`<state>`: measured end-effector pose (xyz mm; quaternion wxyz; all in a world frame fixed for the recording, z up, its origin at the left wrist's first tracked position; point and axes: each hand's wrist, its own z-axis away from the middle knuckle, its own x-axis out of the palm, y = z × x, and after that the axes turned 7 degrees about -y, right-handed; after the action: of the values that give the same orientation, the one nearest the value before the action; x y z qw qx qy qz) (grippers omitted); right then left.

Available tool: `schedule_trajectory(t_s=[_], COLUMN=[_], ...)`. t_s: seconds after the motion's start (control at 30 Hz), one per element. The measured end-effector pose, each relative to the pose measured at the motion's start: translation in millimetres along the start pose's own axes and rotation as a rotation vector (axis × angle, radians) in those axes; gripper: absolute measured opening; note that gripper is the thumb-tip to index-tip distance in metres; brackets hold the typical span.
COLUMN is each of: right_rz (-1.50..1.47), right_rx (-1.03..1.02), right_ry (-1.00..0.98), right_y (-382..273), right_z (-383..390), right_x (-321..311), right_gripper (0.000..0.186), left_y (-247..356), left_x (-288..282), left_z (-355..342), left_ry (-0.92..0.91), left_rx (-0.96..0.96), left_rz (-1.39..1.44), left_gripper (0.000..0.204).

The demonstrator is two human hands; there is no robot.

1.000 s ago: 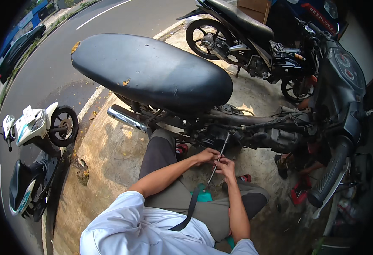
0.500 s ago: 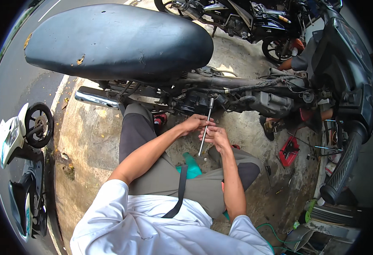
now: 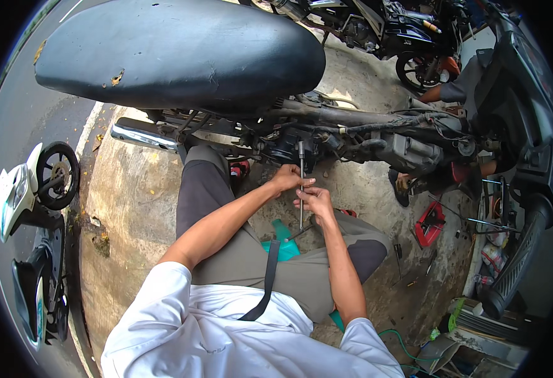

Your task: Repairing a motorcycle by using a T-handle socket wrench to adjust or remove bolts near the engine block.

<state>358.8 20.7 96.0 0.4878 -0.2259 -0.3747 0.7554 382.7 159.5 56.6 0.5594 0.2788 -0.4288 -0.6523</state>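
A long chrome T-handle socket wrench (image 3: 301, 213) stands between my hands, its socket end at the motorcycle's engine (image 3: 284, 146). My left hand (image 3: 286, 179) is closed around the upper part of the shaft, just below the socket. Lower on the same shaft, the fingers of my right hand (image 3: 317, 203) pinch it. The wrench's cross handle points toward my lap, above a teal cloth (image 3: 282, 247). Whether the socket sits on a bolt is too small to tell.
Above the engine stretches the torn black seat (image 3: 182, 57); the handlebar grip (image 3: 509, 271) juts in at right. A red tray (image 3: 429, 225) and loose tools lie on the concrete. Another person's foot (image 3: 400, 189) is beyond the bike. A white motorcycle (image 3: 21, 195) stands at left.
The wrench has swung from a slant to nearly straight, its socket end shifting left. Its cross handle now shows turned sideways. Both hands stay on the shaft, and the whole view has shifted slightly.
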Motion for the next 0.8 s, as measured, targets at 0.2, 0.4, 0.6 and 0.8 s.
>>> schedule_trajectory(t_s=[0.2, 0.4, 0.6, 0.8], right_rz=[-0.080, 0.000, 0.017, 0.022], right_rx=[0.009, -0.052, -0.033, -0.080], right_ry=[0.041, -0.080, 0.019, -0.016], right_y=[0, -8, 4, 2], right_z=[-4, 0, -5, -8], right_x=[-2, 10, 6, 3], right_gripper=[0.017, 0.022, 0.018, 0.019], left_y=[-5, -3, -4, 4], left_x=[-3, -5, 3, -7], left_z=[-4, -3, 0, 1], left_ry=[-0.311, -0.305, -0.297, -0.378], left_rx=[-0.043, 0.034, 0.102, 0.042], left_rz=[0.607, 0.523, 0.380, 0.506], left_gripper=[0.028, 0.025, 0.022, 0.025])
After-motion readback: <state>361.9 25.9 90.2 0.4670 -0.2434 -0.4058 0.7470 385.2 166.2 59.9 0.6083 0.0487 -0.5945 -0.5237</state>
